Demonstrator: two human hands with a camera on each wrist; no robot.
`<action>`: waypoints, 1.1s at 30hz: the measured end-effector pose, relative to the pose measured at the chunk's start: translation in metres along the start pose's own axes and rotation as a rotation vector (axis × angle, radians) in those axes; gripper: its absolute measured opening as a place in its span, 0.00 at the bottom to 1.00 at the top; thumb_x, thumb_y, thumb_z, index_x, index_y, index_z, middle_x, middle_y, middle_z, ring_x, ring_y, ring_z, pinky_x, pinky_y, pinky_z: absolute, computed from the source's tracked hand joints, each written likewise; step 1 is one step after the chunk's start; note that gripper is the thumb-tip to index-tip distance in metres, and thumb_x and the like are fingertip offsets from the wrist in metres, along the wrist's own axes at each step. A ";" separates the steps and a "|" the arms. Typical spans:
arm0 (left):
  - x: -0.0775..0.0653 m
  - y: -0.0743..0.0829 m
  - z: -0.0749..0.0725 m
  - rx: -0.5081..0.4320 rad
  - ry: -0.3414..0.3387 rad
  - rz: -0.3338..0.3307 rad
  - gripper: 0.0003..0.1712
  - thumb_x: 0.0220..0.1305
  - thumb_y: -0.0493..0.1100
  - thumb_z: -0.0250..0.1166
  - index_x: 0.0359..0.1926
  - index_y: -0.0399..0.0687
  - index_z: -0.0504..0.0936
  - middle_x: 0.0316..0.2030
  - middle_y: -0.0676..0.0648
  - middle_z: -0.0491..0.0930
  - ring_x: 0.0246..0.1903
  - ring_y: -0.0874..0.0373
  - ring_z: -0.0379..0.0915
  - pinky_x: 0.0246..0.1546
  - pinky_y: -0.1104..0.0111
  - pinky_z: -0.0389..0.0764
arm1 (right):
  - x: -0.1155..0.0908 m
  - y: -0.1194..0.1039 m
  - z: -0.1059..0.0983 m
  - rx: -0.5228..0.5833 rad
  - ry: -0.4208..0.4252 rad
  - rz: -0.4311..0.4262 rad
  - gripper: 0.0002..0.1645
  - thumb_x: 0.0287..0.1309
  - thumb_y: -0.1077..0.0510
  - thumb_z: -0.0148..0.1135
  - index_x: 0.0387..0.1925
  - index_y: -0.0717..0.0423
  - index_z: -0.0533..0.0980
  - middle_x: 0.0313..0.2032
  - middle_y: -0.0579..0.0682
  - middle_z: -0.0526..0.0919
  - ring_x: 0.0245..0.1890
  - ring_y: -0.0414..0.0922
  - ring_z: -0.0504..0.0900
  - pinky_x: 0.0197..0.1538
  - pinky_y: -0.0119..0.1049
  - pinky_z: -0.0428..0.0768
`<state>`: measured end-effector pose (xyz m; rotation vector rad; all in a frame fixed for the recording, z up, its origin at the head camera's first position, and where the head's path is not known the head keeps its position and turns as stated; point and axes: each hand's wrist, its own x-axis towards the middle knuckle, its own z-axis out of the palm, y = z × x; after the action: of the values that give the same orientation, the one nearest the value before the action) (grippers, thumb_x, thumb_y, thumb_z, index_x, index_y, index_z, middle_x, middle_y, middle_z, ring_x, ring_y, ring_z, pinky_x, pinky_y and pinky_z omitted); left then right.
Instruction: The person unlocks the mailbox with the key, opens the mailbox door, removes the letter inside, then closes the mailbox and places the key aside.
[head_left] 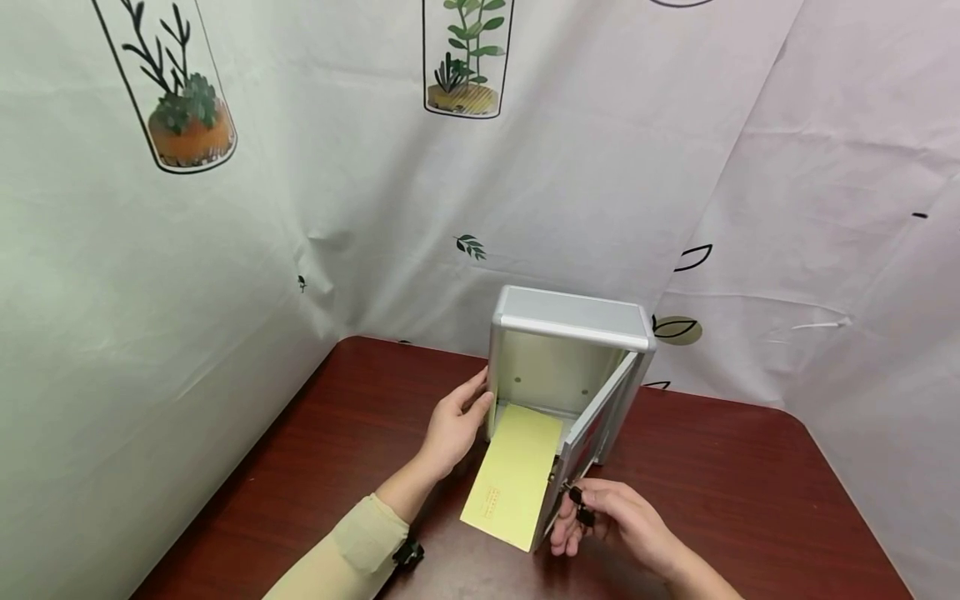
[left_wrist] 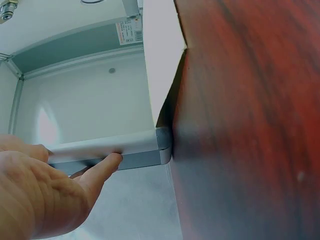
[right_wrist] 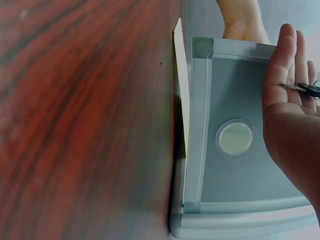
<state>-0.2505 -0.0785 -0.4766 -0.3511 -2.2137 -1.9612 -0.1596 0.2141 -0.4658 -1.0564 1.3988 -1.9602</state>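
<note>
Black-headed metal keys (head_left: 577,495) sit pinched in my right hand (head_left: 618,518), by the ajar grey metal door (head_left: 579,457).
Flat yellow paper envelope (head_left: 517,475) juts from the silver-framed grey box (head_left: 573,317); my left hand (head_left: 452,429) rests against its side, fingers loosely extended. Reddish-brown wood-grained table (head_left: 705,467) underneath; white plant-printed fabric (head_left: 585,167) surrounds.

Dark red table (head_left: 720,483) — behind it, white backdrop (head_left: 600,167) printed with plants (head_left: 198,100).
</note>
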 end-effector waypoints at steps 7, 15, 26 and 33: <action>0.000 0.001 0.000 -0.012 -0.002 -0.007 0.30 0.85 0.45 0.65 0.82 0.57 0.75 0.75 0.43 0.78 0.71 0.44 0.77 0.63 0.52 0.86 | -0.003 -0.004 -0.003 0.000 -0.016 0.019 0.23 0.82 0.71 0.27 0.49 0.86 0.69 0.41 0.90 0.77 0.47 0.51 0.93 0.50 0.40 0.91; 0.000 0.003 -0.001 -0.024 -0.010 -0.010 0.30 0.85 0.44 0.65 0.83 0.56 0.74 0.75 0.42 0.78 0.71 0.43 0.78 0.63 0.52 0.86 | -0.007 -0.006 -0.008 -0.010 -0.035 0.037 0.23 0.81 0.71 0.28 0.48 0.85 0.70 0.42 0.87 0.80 0.47 0.52 0.94 0.50 0.41 0.92; 0.001 0.002 -0.001 -0.024 -0.007 -0.013 0.30 0.85 0.44 0.65 0.82 0.57 0.75 0.75 0.42 0.78 0.71 0.43 0.78 0.63 0.53 0.86 | -0.016 -0.008 -0.016 0.010 -0.091 0.009 0.24 0.79 0.72 0.25 0.48 0.86 0.69 0.41 0.88 0.79 0.47 0.54 0.94 0.50 0.43 0.92; 0.000 -0.001 -0.001 -0.017 -0.004 -0.007 0.30 0.85 0.44 0.65 0.82 0.57 0.75 0.75 0.43 0.78 0.71 0.44 0.77 0.62 0.53 0.86 | -0.022 -0.009 -0.022 -0.017 -0.140 -0.019 0.25 0.77 0.75 0.22 0.49 0.86 0.69 0.41 0.84 0.82 0.43 0.62 0.91 0.50 0.48 0.92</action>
<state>-0.2509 -0.0790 -0.4770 -0.3497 -2.2054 -1.9854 -0.1648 0.2458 -0.4681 -1.1946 1.3368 -1.8518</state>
